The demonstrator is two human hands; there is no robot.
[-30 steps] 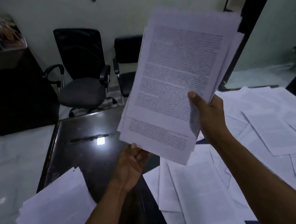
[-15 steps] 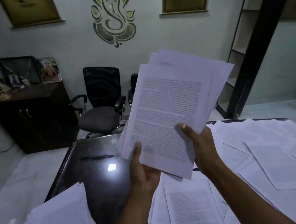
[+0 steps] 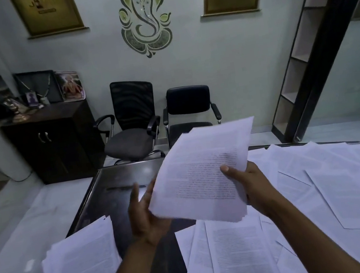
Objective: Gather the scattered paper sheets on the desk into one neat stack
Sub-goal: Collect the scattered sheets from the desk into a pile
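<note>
I hold a bundle of printed paper sheets [image 3: 203, 175] in the air above the dark desk [image 3: 111, 184]. My right hand [image 3: 249, 184] grips its right edge, thumb on top of the printed page. My left hand [image 3: 145, 214] is at the bundle's left edge with straight fingers along it; the fingertips behind the paper are hidden. A pile of sheets [image 3: 82, 270] lies on the desk's near left corner. Scattered sheets [image 3: 326, 187] cover the right half of the desk, several overlapping in front of me [image 3: 236, 256].
Two black office chairs [image 3: 134, 119] [image 3: 190, 109] stand beyond the desk's far edge. A dark cabinet [image 3: 53, 141] with framed pictures is at the left wall. A shelf unit and dark door frame [image 3: 316, 57] rise at the right.
The bundle has come down from a raised, upright hold to a flatter position over the desk, and its edges look more even. My left hand moved up to its left edge. The view tilted up.
</note>
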